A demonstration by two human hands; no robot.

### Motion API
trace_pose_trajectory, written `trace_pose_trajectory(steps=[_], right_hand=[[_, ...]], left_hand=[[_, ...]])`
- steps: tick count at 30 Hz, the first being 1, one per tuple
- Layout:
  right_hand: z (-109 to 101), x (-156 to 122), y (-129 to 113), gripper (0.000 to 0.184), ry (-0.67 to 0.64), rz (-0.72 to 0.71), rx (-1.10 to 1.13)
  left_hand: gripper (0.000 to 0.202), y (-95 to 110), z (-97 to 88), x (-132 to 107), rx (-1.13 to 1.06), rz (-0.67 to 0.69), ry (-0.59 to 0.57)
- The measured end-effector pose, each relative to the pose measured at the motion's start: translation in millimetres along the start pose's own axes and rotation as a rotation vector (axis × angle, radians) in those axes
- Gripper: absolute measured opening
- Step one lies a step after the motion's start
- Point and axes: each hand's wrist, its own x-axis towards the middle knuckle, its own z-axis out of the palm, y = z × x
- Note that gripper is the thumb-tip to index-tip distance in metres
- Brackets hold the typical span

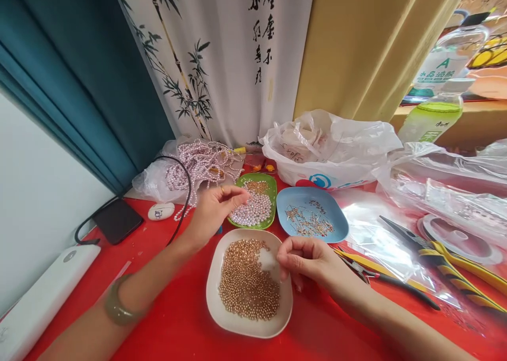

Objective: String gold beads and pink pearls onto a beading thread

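Note:
My left hand [219, 207] reaches over the left edge of a green plate [273, 200], thumb and fingertips drawn together. On that plate lie lilac pearl beads [253, 210], with a patch of small gold beads [257, 186] behind them. In front, a white dish [212, 297] holds many round gold beads [249, 281]. At its right rim my right hand [303, 258] is closed in a pinch. Whatever either pinch may hold is too small to make out. A blue plate [340, 229] beyond my right hand carries thin pins with gold beads [312, 226].
Pliers with yellow-black handles [447, 260] and red-black cutters [396, 284] lie at right. Behind stand a white plastic bag [328, 149], strings of lilac pearls [202, 163] and a bottle [435, 112]. A phone [116, 221], black cable [188, 192] and white power strip [51, 303] are at left.

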Motion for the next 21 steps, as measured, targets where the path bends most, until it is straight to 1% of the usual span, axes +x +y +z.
trace_pose_trajectory(steps=[4, 7, 10, 13, 17, 21], right_hand=[[0.8, 2.6, 5.9, 0.024, -0.023, -0.044, -0.051], [1.6, 1.5, 7.1, 0.023, -0.038, -0.062, -0.054], [2.1, 0.1, 7.4, 0.025, -0.043, -0.064, -0.045], [2.2, 0.1, 8.2, 0.025, -0.038, -0.073, -0.037], [2.3, 0.7, 8.8, 0.024, -0.027, -0.069, -0.051], [2.7, 0.7, 7.8, 0.024, -0.017, -0.067, -0.053]], left_hand=[[0.014, -12.1, -8.2, 11.2, 0.232, 0.066, -0.120], [0.013, -20.6, -9.8, 13.7, 0.456, 0.167, -0.127], [0.013, -25.5, -8.8, 14.2, 0.615, 0.229, -0.155], [0.012, -26.8, -4.8, 14.4, 0.708, 0.233, -0.168], [0.015, -27.8, 1.8, 14.5, 0.796, 0.226, -0.154], [0.013, -31.3, 5.5, 15.1, 0.796, 0.236, -0.143]])
